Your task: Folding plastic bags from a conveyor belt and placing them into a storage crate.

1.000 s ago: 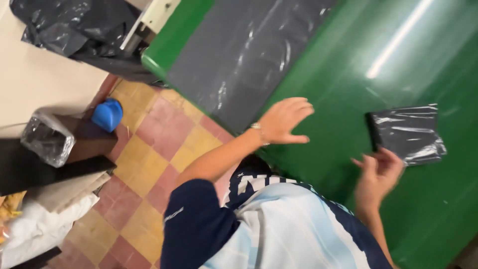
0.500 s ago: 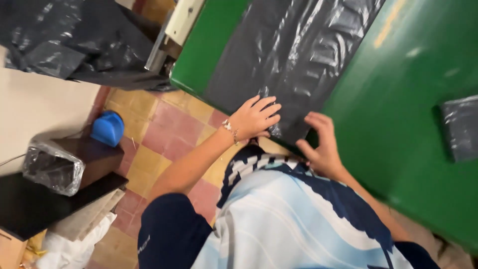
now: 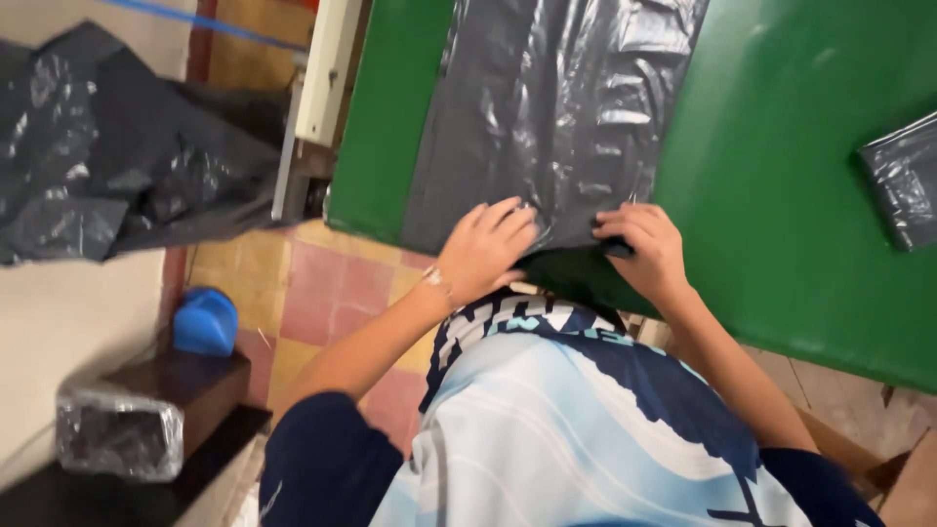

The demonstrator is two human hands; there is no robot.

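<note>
1. The left hand (image 3: 488, 249) lies palm down on the near end of the black plastic sheet (image 3: 556, 107). Its fingers are close together and slightly bent, and the tips press into the film.
2. The right hand (image 3: 644, 249), at 3 o'clock of the left and just beside it, has its fingers curled over the sheet's near corner, where a dark fold shows under the fingertips. The thumb is hidden, so I cannot tell whether it is a true pinch.
3. The sheet runs from the hands towards 12 o'clock, spread lengthwise on the green table (image 3: 781, 195). It is wrinkled, and its near end sits at the table's edge by the person's body.
4. As I judge it, the step in hand is taking hold of that near end, with one hand pinning and the other gathering the corner.
5. Any further handling would call for a firm grip at both corners and an even pull, since thin film slips and bunches easily.
6. At 3 o'clock, well apart from the hands, a folded black bag (image 3: 903, 181) rests on the table.
7. At 9 o'clock, off the table, lies a heap of black plastic (image 3: 107, 166).
8. At 8 o'clock, a blue object (image 3: 205, 320) sits on the tiled floor (image 3: 332, 283).
</note>
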